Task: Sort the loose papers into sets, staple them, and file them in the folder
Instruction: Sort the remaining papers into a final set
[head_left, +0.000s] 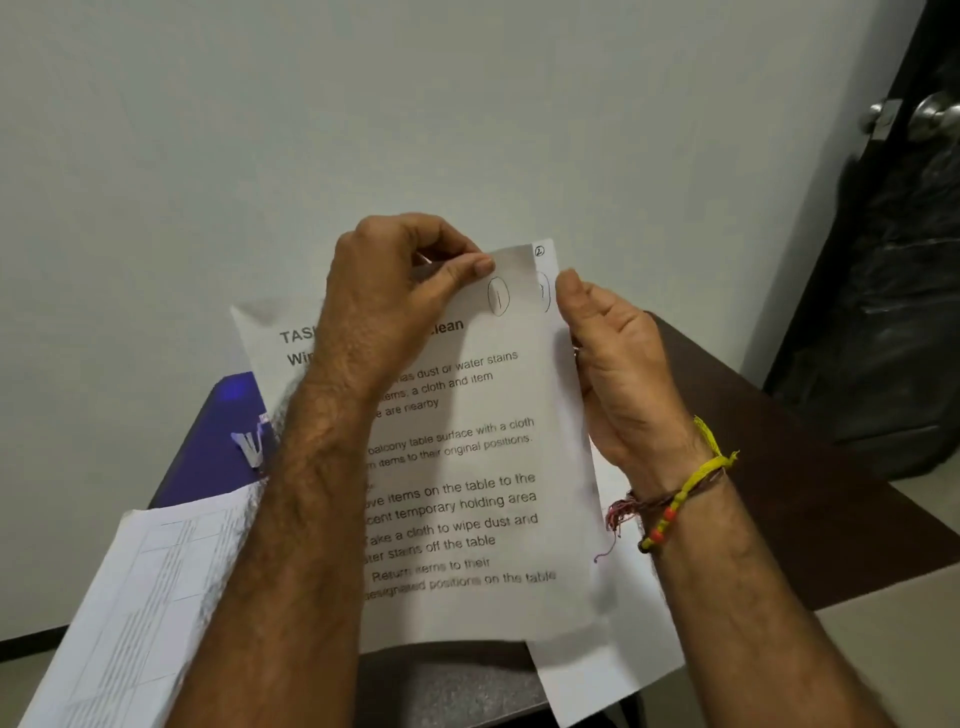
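I hold a set of printed papers (467, 467) up in front of me, above a small brown table (769, 467). The top sheet bears typed task text and a circled 1; a sheet behind it shows a circled 2 at its top right corner. My left hand (395, 306) pinches the top edge of the front sheet between thumb and fingers. My right hand (618, 364) grips the right edge of the set. A purple folder (218, 447) lies on the table at the left, partly hidden by the papers and my arm. No stapler is visible.
A loose sheet with a printed table grid (130, 597) lies at the lower left, overhanging the folder. A pale wall fills the background. A dark door with metal knobs (930, 119) and a black plastic bag (893, 312) stand at the right.
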